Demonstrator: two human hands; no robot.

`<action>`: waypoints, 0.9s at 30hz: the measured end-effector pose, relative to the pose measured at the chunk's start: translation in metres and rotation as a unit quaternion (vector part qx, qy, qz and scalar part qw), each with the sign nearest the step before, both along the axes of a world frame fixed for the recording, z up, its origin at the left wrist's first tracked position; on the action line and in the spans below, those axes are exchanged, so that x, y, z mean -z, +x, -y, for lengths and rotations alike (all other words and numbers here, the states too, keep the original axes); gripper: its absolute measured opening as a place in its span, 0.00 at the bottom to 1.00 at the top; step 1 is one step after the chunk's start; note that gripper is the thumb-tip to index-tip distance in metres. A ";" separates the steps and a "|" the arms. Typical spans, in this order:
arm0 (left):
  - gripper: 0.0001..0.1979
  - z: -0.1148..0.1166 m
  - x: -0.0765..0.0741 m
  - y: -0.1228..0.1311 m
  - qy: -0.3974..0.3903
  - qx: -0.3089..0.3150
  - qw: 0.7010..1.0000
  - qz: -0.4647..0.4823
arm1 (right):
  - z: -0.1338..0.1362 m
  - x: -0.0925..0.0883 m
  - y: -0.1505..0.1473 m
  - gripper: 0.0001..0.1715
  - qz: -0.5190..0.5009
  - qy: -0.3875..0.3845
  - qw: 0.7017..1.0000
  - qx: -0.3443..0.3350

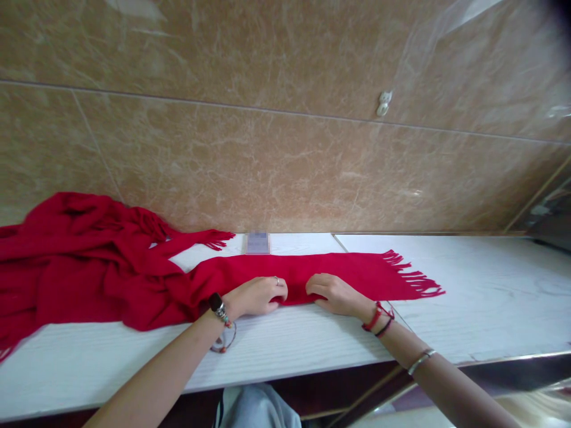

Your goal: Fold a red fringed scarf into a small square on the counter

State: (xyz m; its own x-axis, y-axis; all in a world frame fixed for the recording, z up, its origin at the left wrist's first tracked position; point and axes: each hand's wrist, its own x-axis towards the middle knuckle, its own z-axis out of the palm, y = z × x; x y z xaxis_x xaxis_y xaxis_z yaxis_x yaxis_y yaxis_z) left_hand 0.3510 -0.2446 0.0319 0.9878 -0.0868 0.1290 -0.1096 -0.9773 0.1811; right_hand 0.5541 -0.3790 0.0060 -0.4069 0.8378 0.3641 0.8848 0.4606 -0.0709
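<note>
A red fringed scarf (357,272) lies stretched across the white table (482,297), its fringe pointing right. My left hand (257,295) rests on the scarf's near edge with fingers curled, pinching the fabric. My right hand (333,293) sits close beside it, fingers also bent down onto the same edge. A small gap separates the two hands. More red scarves (75,261) are heaped at the left end of the table, one joined to the stretched piece.
A brown marble-tiled wall (285,148) rises directly behind the table, with a small white hook (383,103) on it. A small blurred label (257,242) stands at the wall's foot. The table's front edge runs just below my wrists.
</note>
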 end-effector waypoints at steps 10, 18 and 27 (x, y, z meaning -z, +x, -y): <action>0.08 0.009 0.002 -0.005 -0.010 -0.048 0.997 -0.060 | 0.017 0.011 0.001 0.23 -0.039 -0.109 0.993 -0.004; 0.25 0.005 0.018 0.003 0.007 -0.155 0.983 -0.103 | 0.019 0.000 -0.001 0.25 -0.052 -0.153 0.987 0.007; 0.29 0.002 0.016 0.001 -0.025 -0.201 0.956 -0.211 | 0.019 0.014 0.009 0.28 0.003 -0.152 0.972 0.180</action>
